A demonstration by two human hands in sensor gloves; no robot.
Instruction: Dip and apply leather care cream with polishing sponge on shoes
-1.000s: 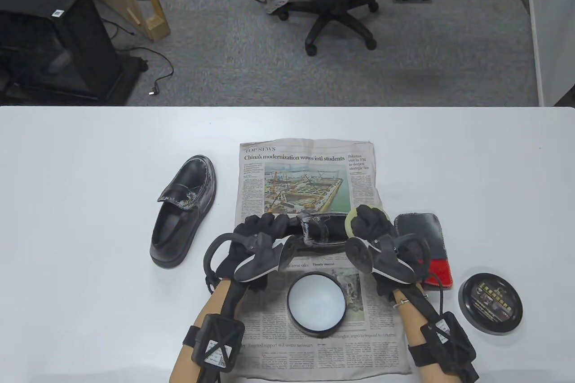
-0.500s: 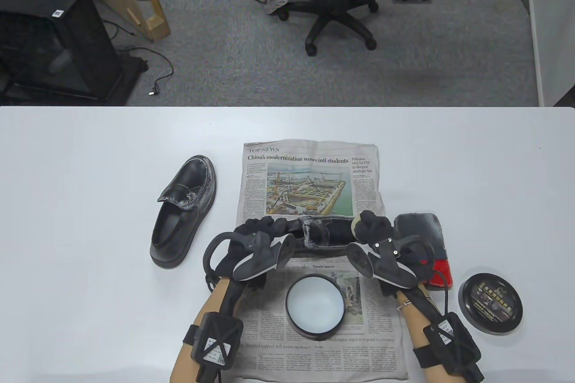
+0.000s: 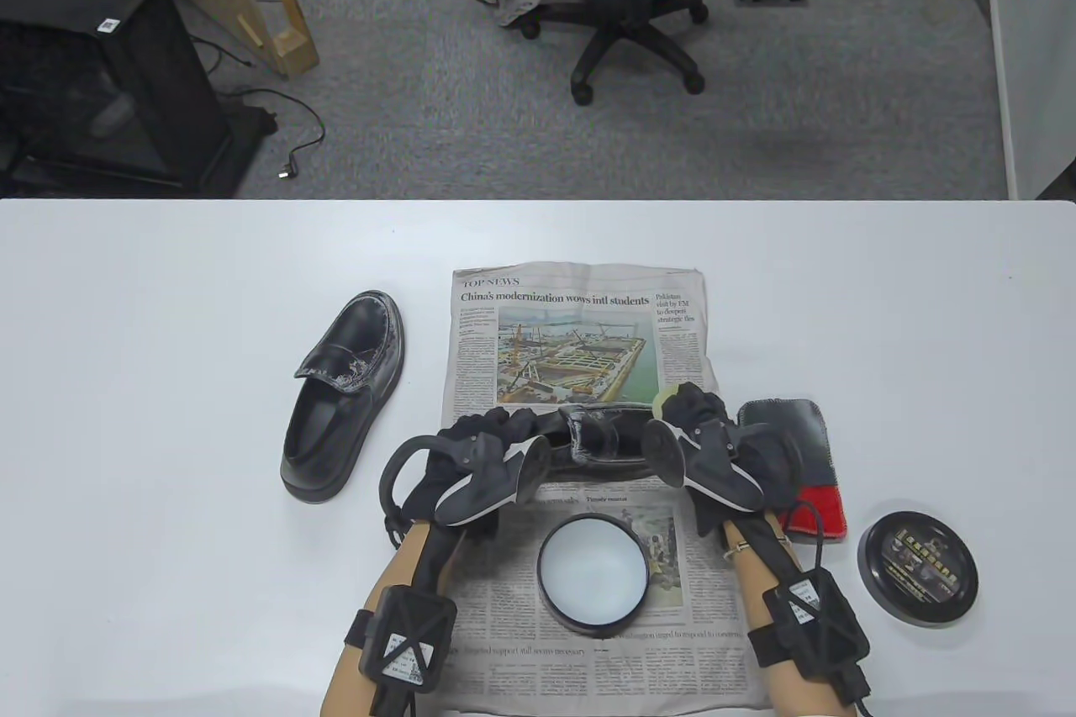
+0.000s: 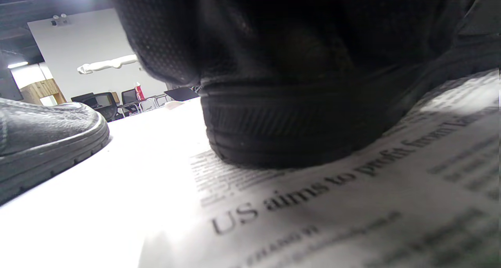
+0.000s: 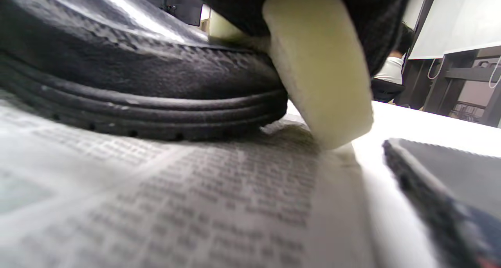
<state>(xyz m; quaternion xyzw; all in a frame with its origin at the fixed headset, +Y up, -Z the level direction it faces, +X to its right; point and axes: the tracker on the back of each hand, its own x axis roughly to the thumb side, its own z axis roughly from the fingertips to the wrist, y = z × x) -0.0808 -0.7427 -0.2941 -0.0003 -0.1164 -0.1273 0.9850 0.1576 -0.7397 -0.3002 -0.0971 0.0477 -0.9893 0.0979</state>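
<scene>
The left hand (image 3: 479,448) is clamped over one end of the shoe (image 3: 601,435) lying crosswise on the newspaper (image 3: 580,330), fingers (image 3: 496,423) wrapped down onto the leather and pinning it in place; the left wrist view shows the ribbed sole flat on the printed page under the glove. Over at the other end, the right hand (image 3: 702,435) grips the polishing sponge (image 5: 317,64), and the right wrist view shows that pale yellow block pushed against the shoe's rounded end, its lower corner close to the paper or on it. So this looks like the application stroke, working cream round that end. The open cream tin (image 3: 593,574) sits on the newspaper just in front of the hands, its surface smooth and pale, with its lid (image 3: 918,568) off to the right on the bare bench (image 3: 168,582). A dark cloth with a red end (image 3: 794,456) lies just beside the right hand. The second shoe (image 3: 345,393) waits well apart on the left, upright on the bench, whitish smears showing on its strap and toe edge, though it is hard to say whether that is cream or wear. By the look of things this shoe is mid-coat, with more dips likely and the far side yet to cover.
</scene>
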